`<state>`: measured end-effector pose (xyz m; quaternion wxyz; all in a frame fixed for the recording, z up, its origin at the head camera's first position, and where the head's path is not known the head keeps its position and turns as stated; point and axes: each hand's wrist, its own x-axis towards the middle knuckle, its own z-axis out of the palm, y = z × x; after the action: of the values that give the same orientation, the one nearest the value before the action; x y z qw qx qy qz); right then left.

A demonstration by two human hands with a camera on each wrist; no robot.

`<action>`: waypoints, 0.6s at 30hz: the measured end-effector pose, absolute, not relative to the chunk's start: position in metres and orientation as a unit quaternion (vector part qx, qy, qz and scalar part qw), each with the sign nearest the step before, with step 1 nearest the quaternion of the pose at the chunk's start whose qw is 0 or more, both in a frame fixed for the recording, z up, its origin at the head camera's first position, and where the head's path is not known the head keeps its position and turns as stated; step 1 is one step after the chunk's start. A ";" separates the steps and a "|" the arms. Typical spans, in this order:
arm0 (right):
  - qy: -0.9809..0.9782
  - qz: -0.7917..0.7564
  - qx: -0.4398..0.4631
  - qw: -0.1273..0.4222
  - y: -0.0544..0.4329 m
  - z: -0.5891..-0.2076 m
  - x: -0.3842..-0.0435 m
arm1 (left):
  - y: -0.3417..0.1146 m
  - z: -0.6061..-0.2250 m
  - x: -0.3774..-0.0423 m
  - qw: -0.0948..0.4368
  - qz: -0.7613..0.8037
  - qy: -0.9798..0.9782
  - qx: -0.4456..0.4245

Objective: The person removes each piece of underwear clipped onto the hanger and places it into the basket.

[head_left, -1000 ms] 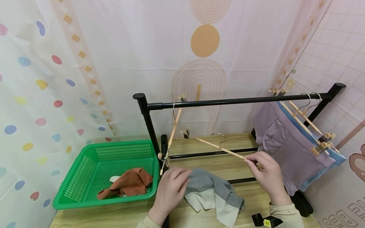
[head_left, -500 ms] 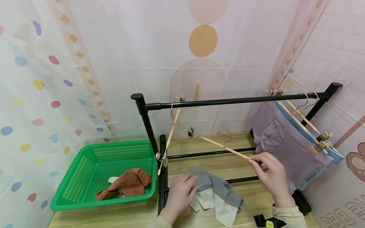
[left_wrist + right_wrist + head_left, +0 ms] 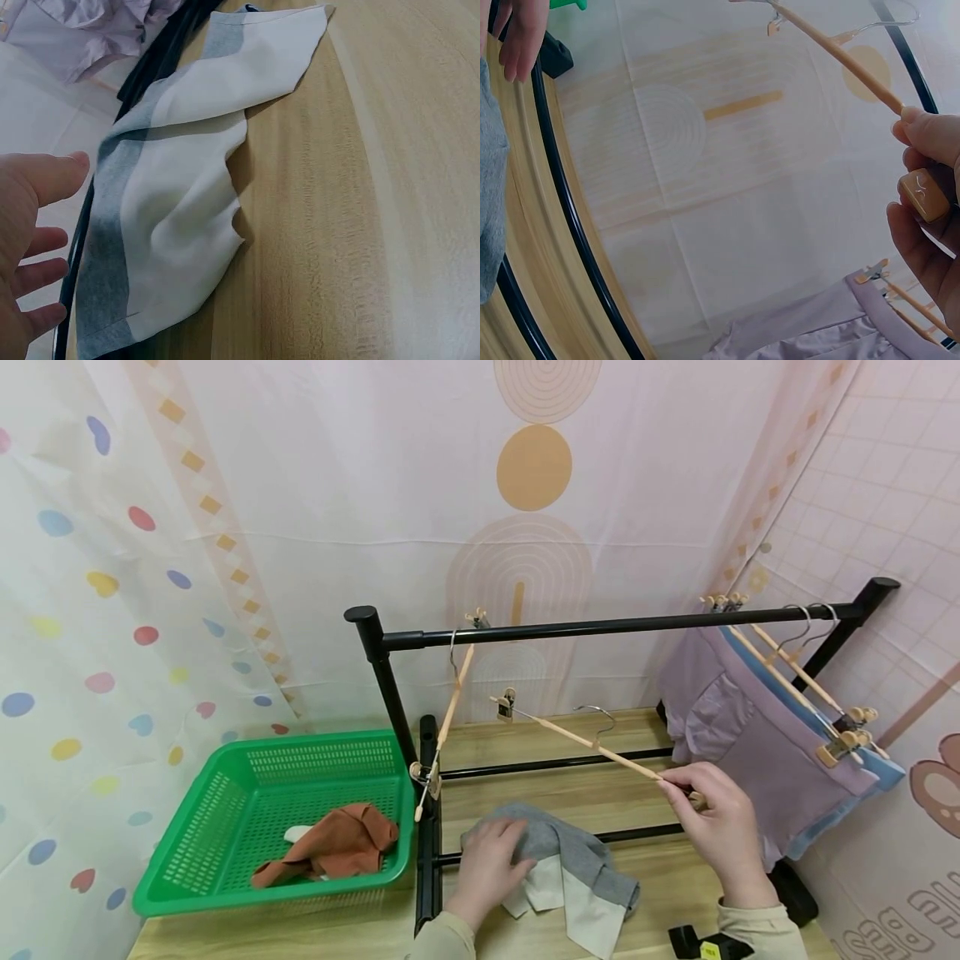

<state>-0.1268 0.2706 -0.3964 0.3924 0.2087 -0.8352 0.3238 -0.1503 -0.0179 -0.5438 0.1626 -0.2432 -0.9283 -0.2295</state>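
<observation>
My right hand point(image 3: 716, 822) pinches a wooden clip hanger point(image 3: 566, 735) near its right end. The hanger slants up to the left, a clip point(image 3: 506, 706) at its far end and its metal hook upward. In the right wrist view, a wooden clip point(image 3: 925, 196) lies among those fingers. A grey and white garment point(image 3: 588, 864) lies crumpled below, its exact kind unclear. My left hand point(image 3: 489, 864) is over the garment's left part. In the left wrist view its fingers are spread beside the garment point(image 3: 180, 202), gripping nothing; contact cannot be judged.
A black rack rail point(image 3: 600, 627) spans above. Another clip hanger point(image 3: 456, 702) hangs at its left. Purple shorts point(image 3: 750, 727) and a blue garment point(image 3: 888, 772) hang at its right. A green basket point(image 3: 180, 827) with brown cloth point(image 3: 348, 843) stands left.
My left hand has moved right, from beside the basket to over the grey and white garment. The right hand has shifted slightly right and down with the hanger.
</observation>
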 end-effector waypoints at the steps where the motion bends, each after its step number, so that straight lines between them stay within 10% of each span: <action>1: -0.835 0.326 0.209 0.392 0.270 -0.397 -0.127 | -0.017 -0.544 -0.151 0.158 -0.227 -0.930 -0.242; 18: -0.834 0.335 0.191 0.395 0.274 -0.407 -0.127 | -0.011 -0.558 -0.150 0.104 -0.207 -0.949 -0.214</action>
<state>-0.1272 0.2739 -0.4070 0.3950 0.1912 -0.8339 0.3347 -0.1496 -0.0113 -0.5579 0.1043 -0.2140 -0.9490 -0.2068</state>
